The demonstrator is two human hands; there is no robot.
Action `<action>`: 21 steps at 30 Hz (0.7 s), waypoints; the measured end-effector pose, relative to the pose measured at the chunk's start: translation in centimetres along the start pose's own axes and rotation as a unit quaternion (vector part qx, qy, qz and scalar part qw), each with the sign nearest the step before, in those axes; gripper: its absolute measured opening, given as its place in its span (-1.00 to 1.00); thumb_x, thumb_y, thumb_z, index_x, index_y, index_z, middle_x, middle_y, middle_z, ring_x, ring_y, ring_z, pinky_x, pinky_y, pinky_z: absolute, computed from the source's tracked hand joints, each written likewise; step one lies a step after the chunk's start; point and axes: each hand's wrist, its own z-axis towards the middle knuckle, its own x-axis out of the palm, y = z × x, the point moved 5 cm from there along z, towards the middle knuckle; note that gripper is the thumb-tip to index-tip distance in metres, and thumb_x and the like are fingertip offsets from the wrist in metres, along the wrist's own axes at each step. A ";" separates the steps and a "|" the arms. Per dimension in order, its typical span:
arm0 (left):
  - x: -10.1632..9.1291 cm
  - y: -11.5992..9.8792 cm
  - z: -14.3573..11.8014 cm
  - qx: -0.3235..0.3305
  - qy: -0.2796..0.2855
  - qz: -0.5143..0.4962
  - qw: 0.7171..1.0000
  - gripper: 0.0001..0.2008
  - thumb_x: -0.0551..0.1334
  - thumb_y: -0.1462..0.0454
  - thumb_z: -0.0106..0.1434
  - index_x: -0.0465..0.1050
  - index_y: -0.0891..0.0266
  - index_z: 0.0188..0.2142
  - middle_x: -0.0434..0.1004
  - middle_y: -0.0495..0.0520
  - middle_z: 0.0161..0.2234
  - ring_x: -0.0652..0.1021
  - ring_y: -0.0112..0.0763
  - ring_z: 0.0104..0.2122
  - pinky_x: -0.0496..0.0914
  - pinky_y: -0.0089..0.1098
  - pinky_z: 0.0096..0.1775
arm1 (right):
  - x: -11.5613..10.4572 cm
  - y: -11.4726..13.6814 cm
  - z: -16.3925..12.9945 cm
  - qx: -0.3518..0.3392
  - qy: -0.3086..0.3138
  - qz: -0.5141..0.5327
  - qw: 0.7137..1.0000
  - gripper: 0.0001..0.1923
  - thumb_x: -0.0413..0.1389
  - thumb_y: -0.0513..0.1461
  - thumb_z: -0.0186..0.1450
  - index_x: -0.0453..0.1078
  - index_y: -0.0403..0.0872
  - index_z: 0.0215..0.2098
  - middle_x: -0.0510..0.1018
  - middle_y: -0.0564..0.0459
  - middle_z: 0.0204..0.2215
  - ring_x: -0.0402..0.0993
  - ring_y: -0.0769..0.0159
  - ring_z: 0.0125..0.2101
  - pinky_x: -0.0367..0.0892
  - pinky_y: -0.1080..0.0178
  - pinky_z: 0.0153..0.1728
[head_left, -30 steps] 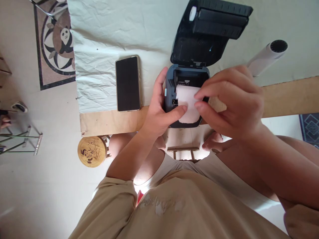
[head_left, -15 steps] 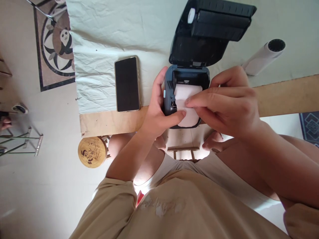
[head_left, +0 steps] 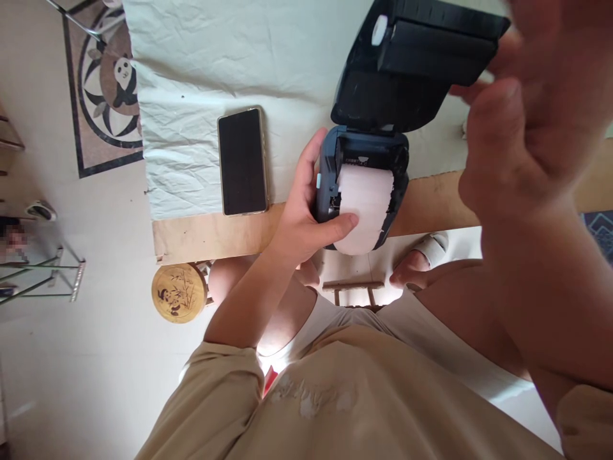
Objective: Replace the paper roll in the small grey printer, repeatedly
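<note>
A dark blue label printer [head_left: 364, 153] sits at the table's near edge with its black lid [head_left: 412, 61] swung up and open. A white paper roll [head_left: 364, 207] lies in its bay, with the paper end hanging over the front. My left hand [head_left: 306, 217] grips the printer's left side, thumb pressed on the paper's lower left corner. My right hand [head_left: 527, 108] is raised, blurred and close to the camera, fingers apart, next to the lid's right end, holding nothing.
A black phone [head_left: 242, 161] lies face up on the wrinkled white cloth [head_left: 215, 64], left of the printer. The wooden table edge [head_left: 211, 233] runs below it. A small round bamboo stool [head_left: 178, 292] stands on the floor, and a panda rug [head_left: 108, 83] lies at the far left.
My right hand has let go of the paper and lifted up and right toward the lid. The paper now hangs further out over the printer's front. My left hand stays put.
</note>
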 end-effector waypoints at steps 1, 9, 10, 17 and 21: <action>0.1 -0.2 -0.1 -0.009 -0.001 0.000 1.000 -0.13 0.40 0.11 0.07 0.04 -0.02 0.31 0.28 0.06 0.27 0.42 -0.14 0.21 0.39 -0.25 0.17 | -0.2 0.3 0.2 -0.016 -0.032 -0.009 0.999 -0.53 -0.09 0.03 0.44 0.14 0.32 0.30 0.09 0.30 0.36 0.28 0.21 0.26 0.40 0.15 0.13; 0.1 -0.4 -0.2 -0.063 -0.045 -0.048 0.996 -0.09 0.45 0.08 0.00 0.05 -0.02 0.28 0.27 0.12 0.28 0.38 -0.03 0.26 0.34 -0.12 0.25 | 1.0 0.2 -0.2 -0.150 0.010 -0.015 0.989 -0.70 0.10 -0.20 0.30 0.43 0.08 0.01 0.49 0.03 0.02 0.45 0.26 0.03 0.48 0.22 -0.14; 0.1 -0.3 -0.2 -0.065 -0.040 -0.051 0.996 -0.08 0.45 0.09 0.00 0.04 -0.02 0.28 0.26 0.12 0.28 0.38 -0.03 0.26 0.34 -0.12 0.25 | 1.2 -0.1 -0.4 -0.164 0.030 -0.017 0.986 -0.69 0.12 -0.21 0.27 0.41 0.06 -0.01 0.46 0.01 0.06 0.45 0.25 0.04 0.48 0.19 -0.10; 0.2 -0.4 -0.3 -0.057 -0.018 -0.057 0.997 -0.04 0.47 0.16 -0.01 0.00 -0.05 0.30 0.24 0.08 0.27 0.44 -0.07 0.20 0.44 -0.17 0.15 | 2.2 -0.5 -1.4 -0.180 0.092 -0.057 0.978 -0.72 0.08 -0.29 0.17 0.29 0.04 -0.13 0.31 0.07 0.20 0.40 0.28 0.11 0.50 0.15 -0.04; 0.3 -0.5 -0.4 -0.064 -0.020 -0.059 0.996 -0.06 0.47 0.16 0.00 0.01 -0.06 0.29 0.22 0.07 0.29 0.39 -0.08 0.26 0.39 -0.14 0.23 | 2.5 -0.3 -1.8 -0.174 0.103 -0.028 0.979 -0.80 0.04 -0.28 0.24 0.32 -0.01 -0.15 0.31 0.00 0.20 0.36 0.26 0.17 0.43 0.09 0.12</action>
